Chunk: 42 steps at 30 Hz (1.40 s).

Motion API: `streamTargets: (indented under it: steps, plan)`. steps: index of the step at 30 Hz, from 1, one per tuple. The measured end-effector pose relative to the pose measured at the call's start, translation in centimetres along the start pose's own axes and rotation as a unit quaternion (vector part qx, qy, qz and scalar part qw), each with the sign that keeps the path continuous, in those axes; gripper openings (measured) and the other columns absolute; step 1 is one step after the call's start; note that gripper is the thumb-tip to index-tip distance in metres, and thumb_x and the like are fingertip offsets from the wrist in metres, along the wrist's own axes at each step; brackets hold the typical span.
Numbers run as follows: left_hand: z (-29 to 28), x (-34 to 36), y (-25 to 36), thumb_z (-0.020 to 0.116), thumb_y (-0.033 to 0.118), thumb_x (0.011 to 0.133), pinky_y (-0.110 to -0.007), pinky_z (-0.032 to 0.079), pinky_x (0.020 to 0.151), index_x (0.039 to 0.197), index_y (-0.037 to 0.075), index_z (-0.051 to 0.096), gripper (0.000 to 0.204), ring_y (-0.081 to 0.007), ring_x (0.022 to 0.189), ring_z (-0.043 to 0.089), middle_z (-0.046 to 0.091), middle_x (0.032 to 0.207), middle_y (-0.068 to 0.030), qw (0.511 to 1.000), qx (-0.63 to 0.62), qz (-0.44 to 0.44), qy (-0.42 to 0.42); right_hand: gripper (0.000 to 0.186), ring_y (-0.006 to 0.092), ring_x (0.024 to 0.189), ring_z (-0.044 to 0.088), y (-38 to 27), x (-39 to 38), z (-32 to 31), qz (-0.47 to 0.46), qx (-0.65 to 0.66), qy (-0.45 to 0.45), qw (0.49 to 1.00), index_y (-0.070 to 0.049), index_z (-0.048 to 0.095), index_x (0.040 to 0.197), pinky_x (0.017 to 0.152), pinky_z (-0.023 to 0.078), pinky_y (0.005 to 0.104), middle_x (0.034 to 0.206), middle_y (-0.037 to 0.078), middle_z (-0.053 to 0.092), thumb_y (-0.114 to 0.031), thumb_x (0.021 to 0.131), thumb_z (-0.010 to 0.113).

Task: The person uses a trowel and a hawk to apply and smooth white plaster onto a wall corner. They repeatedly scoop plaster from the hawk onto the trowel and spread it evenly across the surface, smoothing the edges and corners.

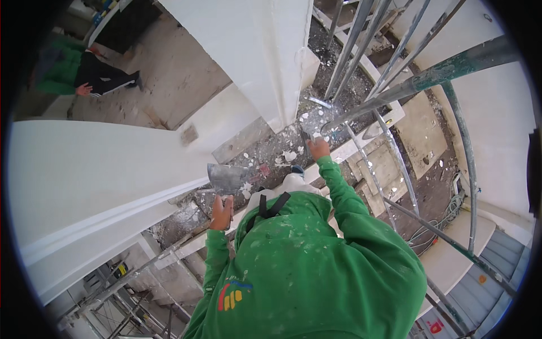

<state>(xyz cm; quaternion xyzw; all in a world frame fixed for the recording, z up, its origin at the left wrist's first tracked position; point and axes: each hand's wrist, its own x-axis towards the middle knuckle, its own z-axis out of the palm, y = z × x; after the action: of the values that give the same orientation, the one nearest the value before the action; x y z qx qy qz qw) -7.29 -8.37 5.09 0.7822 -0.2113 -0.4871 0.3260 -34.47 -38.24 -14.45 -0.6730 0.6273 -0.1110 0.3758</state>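
Note:
My left hand (221, 214) is closed around the grip of a broad, grey, flat-bladed plastering knife (227, 177), held low beside the white wall. Its blade spreads out ahead of the fingers, above the littered strip. Farther forward and to the right, my right hand (319, 148) is closed on a narrow dark tool, which looks like a scraper (305, 140), near the wall's corner. The tool's lower end is hard to separate from the speckled ground. Both green sleeves are spotted with white.
Metal scaffold tubes (418, 85) cross the right side. White wall faces (101, 186) stand at left and ahead (243, 45). White chips litter the dark strip (271, 148) below. Another person in green (62, 70) is at the far left. Cables (446, 214) lie coiled at right.

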Motion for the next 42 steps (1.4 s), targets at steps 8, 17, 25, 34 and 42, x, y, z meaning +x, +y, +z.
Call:
streamTargets:
  steps: [8, 17, 25, 34, 42]
  plan:
    - [-1.1, -8.1, -18.5, 0.058, 0.021, 0.093, -0.03, 0.038, 0.037, 0.113, -0.001, 0.045, 0.032, -0.0118, 0.041, 0.045, 0.048, 0.059, -0.001, 0.972, 0.015, -0.16, 0.171, 0.021, 0.0372, 0.093, 0.063, -0.8, 8.1, 9.8, -0.076, -0.133, -0.028, 0.988, -0.008, 0.069, 0.093, 0.08, 0.053, 0.0488, 0.102, 0.017, 0.063, -0.025, 0.082, 0.062]
    - [-0.2, -20.3, -20.5, 0.057, 0.024, 0.095, -0.029, 0.036, 0.038, 0.093, 0.003, 0.042, 0.026, -0.0126, 0.041, 0.044, 0.051, 0.062, -0.0041, 0.949, 0.064, -0.236, 0.197, 0.021, 0.031, 0.095, 0.062, -3.0, 12.0, 14.5, -0.078, -0.132, -0.005, 0.988, -0.012, 0.067, 0.101, 0.077, 0.055, 0.0451, 0.106, 0.009, 0.058, -0.025, 0.087, 0.059]
    - [0.1, -16.5, -19.5, 0.053, 0.025, 0.097, -0.03, 0.038, 0.036, 0.11, 0.003, 0.045, 0.026, -0.014, 0.039, 0.045, 0.053, 0.066, -0.005, 0.953, -0.028, -0.218, 0.209, 0.03, 0.0317, 0.09, 0.062, -3.3, 10.7, 14.4, -0.111, -0.076, 0.018, 0.991, -0.017, 0.065, 0.115, 0.076, 0.054, 0.0443, 0.105, 0.009, 0.059, -0.026, 0.086, 0.06]
    - [0.6, -12.0, -13.9, 0.052, 0.023, 0.098, -0.029, 0.039, 0.034, 0.119, 0.002, 0.044, 0.031, -0.0136, 0.038, 0.046, 0.048, 0.06, -0.0038, 0.947, -0.067, -0.231, 0.214, 0.028, 0.0288, 0.084, 0.063, -4.7, 10.2, 11.1, -0.189, -0.064, 0.06, 0.978, -0.017, 0.067, 0.11, 0.071, 0.053, 0.0427, 0.096, 0.006, 0.06, -0.016, 0.083, 0.059]
    - [-0.1, -12.6, -24.0, 0.059, 0.028, 0.093, -0.033, 0.04, 0.039, 0.117, -0.002, 0.051, 0.039, -0.0166, 0.042, 0.049, 0.054, 0.063, -0.0063, 0.959, 0.005, -0.202, 0.2, 0.025, 0.0283, 0.078, 0.063, -8.3, 7.4, 7.0, -0.243, -0.01, 0.128, 0.962, -0.014, 0.068, 0.106, 0.065, 0.052, 0.0402, 0.091, 0.006, 0.06, -0.014, 0.082, 0.063]
